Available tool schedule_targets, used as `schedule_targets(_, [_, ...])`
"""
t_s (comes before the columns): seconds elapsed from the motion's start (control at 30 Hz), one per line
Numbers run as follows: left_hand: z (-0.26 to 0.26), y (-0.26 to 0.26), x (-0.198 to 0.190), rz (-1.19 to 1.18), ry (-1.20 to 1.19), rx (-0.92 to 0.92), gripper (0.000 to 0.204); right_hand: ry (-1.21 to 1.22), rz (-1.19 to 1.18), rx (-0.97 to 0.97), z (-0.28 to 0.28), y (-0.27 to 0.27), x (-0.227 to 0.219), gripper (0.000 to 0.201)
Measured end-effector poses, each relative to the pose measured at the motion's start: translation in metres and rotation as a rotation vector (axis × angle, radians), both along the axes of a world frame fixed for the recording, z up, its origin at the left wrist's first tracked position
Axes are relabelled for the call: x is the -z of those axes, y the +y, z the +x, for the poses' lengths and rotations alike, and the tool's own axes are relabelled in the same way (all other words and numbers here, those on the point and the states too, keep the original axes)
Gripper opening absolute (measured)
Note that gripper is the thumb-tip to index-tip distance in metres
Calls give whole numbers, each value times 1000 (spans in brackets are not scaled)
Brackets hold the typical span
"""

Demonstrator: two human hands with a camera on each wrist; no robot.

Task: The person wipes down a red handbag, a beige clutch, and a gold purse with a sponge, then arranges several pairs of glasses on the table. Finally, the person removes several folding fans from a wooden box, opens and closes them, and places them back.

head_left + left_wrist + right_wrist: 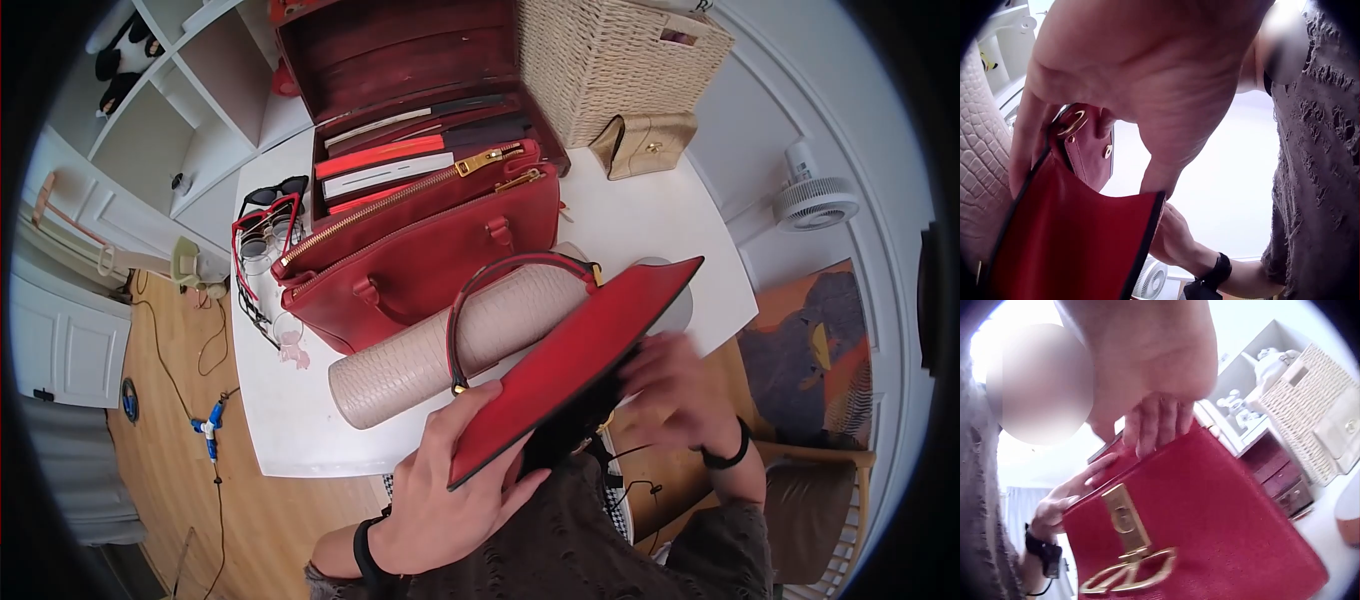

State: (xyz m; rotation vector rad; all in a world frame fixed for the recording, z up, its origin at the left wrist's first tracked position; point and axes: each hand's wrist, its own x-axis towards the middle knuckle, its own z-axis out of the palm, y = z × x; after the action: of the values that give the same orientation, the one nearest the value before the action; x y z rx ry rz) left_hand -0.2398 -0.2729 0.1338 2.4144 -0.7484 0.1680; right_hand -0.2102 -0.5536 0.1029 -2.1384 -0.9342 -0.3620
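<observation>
A red handbag (570, 370) with dark edges and a curved top handle (453, 330) is held tilted above the table's front. My left hand (445, 490) grips its near end, thumb on one side and fingers on the other. At the bag's far side is my right hand (680, 390), blurred. In the right wrist view its bent fingers (1166, 425) reach over the top edge, and the tips are hidden. Below that edge a gold clasp (1125, 519) hangs on the front panel. Behind the bag lies a beige crocodile-textured roll (400, 375).
A larger red handbag (430, 260) with open gold zips stands on the white table (300, 430). Beyond it are an open dark red case (400, 60), a woven basket (620, 60) and a gold pouch (650, 145). Sunglasses (270, 200) lie at the left edge.
</observation>
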Motion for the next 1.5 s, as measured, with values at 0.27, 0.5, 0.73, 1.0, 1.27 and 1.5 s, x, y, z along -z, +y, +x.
schedule_targets(0.27, [4,-1,1,-37,-39,-6,49,316,-507,509,30,-65,64,62])
schedule_targets(0.5, [1,-3,3,-53,-39,-44,68,-10,-812,612,44,-71,95,66])
schedule_targets(0.73, [2,-4,3,-65,-29,-32,74,-139,-78,620,-36,10,-2,39])
schedule_targets(1.0, [-2,-5,3,7,28,0,100,-233,-442,181,-66,54,-23,37])
schedule_targets(1.27, [-7,-12,2,-20,24,-58,65,53,-311,-139,-21,9,-55,35])
schedule_targets(1.5, [0,-12,7,-116,-127,-4,79,-299,-214,454,-18,-20,-87,24])
